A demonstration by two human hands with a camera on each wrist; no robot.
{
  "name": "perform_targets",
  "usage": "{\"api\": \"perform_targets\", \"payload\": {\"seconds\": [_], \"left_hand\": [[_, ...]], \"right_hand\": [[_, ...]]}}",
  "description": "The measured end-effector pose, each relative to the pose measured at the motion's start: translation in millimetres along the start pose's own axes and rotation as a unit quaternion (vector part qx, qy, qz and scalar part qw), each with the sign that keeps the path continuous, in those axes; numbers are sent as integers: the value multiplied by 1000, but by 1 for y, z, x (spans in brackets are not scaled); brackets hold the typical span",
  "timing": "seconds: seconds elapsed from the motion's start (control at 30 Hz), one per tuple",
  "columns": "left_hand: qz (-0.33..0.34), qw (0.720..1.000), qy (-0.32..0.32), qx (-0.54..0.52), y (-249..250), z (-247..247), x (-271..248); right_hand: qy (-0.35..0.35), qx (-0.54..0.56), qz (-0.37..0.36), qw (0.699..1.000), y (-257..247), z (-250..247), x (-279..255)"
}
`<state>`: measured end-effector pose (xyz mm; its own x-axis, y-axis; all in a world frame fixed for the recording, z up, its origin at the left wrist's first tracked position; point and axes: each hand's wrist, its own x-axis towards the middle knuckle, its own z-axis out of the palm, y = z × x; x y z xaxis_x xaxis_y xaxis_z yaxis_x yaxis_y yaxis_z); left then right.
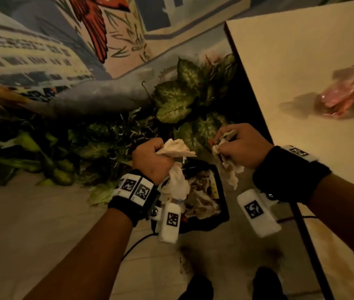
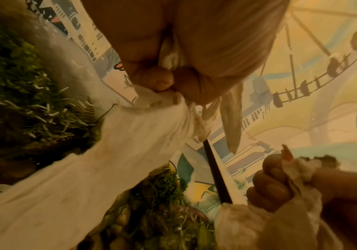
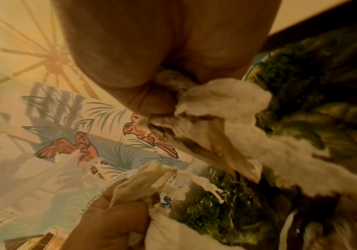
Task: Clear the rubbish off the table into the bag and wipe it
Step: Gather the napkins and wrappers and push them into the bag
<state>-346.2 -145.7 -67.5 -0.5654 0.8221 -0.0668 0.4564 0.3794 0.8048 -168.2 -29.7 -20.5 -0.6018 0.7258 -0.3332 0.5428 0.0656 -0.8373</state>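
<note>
My left hand (image 1: 152,158) grips a wad of crumpled white napkins (image 1: 177,169) that hangs from the fist above a black bag (image 1: 222,215) on the floor. My right hand (image 1: 240,146) grips another wad of soiled tissue (image 1: 229,169), just right of the left one and beside the table's near left edge. The bag is open and holds crumpled paper and wrappers. In the left wrist view the napkins (image 2: 117,147) trail down from the curled fingers (image 2: 162,79). In the right wrist view the stained tissue (image 3: 226,121) spills from the fist.
The cream table (image 1: 301,83) fills the right side, with a pink plastic wrapper (image 1: 342,98) and a small printed carton on it. Leafy plants (image 1: 189,94) stand behind the bag against a painted wall. Black cables run along the pale floor by my shoes (image 1: 197,286).
</note>
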Motion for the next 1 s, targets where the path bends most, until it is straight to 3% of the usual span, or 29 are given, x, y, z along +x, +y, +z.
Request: {"api": "perform_targets", "payload": {"seconds": [0.23,0.33,0.5,0.67,0.87,1.0], "left_hand": [[-71,993,-73,52,-62,32,-3],[-128,985,-91,75,-92,52,-9],[-158,967,-146,139,-140,87,-9],[-169,947,-191,196,-194,130,4],[-146,894,-277,320,-235,170,4],[-181,872,-315,328,-240,188,3]], "right_hand": [[52,84,110,989,57,74,32],[52,70,164,982,96,103,49],[41,35,218,975,161,147,68],[-13,-15,232,972,219,180,87],[-110,-121,223,961,275,218,106],[-192,-209,239,929,293,228,116]]}}
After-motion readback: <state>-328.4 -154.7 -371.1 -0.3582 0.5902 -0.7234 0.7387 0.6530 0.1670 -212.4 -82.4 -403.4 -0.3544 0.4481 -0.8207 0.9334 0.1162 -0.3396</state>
